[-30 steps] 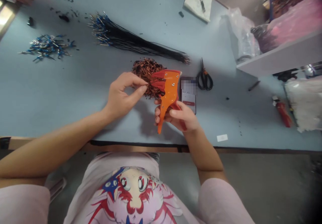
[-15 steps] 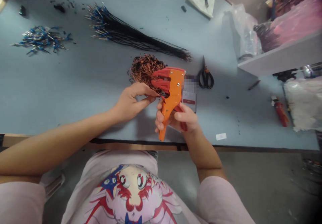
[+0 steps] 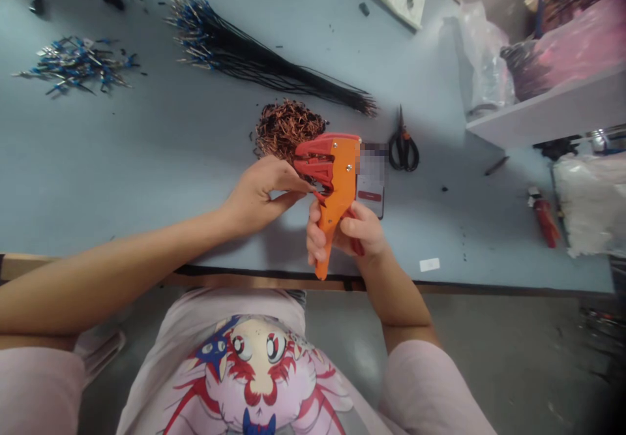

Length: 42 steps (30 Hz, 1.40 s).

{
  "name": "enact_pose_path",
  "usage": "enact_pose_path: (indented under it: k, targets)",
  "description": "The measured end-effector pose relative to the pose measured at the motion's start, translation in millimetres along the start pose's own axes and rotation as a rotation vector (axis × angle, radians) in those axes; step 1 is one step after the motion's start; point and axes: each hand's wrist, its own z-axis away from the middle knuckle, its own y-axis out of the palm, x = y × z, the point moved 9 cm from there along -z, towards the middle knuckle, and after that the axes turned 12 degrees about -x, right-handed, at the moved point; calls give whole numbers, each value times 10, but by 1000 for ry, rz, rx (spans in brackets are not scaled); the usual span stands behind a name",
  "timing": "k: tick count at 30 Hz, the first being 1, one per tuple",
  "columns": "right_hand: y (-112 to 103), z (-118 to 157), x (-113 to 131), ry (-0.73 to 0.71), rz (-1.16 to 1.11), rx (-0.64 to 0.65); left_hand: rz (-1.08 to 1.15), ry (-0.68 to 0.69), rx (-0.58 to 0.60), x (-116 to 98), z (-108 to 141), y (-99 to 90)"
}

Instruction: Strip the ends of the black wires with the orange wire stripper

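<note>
Head view: the pale blue workbench (image 3: 147, 161) is carrying a heap of copper wire clippings (image 3: 288, 128) on the far side of the hands. Farther off, a bundle of black wires with blue terminals (image 3: 235, 63) is lying left of centre, with loose blue terminals (image 3: 73, 63) at far left. Black-handled scissors (image 3: 403, 148) are lying to the right, and a clear plastic bag (image 3: 484, 57) is resting against a white shelf (image 3: 538, 115) at far right. A phone (image 3: 370, 194) is lying partly hidden behind the orange-and-red wire stripper (image 3: 335, 174), whose head is also overlapping the edge of the copper heap.

Compared with the earlier frames, the left hand (image 3: 261, 197) has moved right to the stripper's jaws, and the tool is standing more upright.

The right hand (image 3: 355, 233) is closed around the stripper's handles, keeping the tool just right of the left hand. The left hand is pinching narrowly on a thin wire (image 3: 317, 194), whose end is entering the jaws.
</note>
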Motion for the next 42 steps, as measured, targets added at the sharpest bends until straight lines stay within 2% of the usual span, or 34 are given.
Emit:
enact_pose_path:
  k: [8,13,23,25,28,31,34,37,42]
  targets:
    - [52,3,66,-35,-37,42,9,66,-10,-49,-1,-1]
    - [46,6,45,-20,-6,12,-17,7,29,-3,1,22]
    - [0,-43,125,-44,-4,-85,-82,49,-34,1,-5,-25]
    - [-76,-72,152,-58,-17,-125,-163,28,-16,55,-21,-41]
    - [-219,-95,212,-100,-17,-210,-406,27,-21,155,-85,-142]
    - [-311,-81,266,-140,7,-268,-675,100,-81,181,-167,-296]
    - [-327,-62,288,-161,26,-282,-814,162,-132,174,-210,-388]
    - [-314,-60,280,-163,43,-289,-783,139,-209,194,-223,-458]
    - [-290,-53,255,-162,99,-308,-470,-44,-285,298,-260,-547]
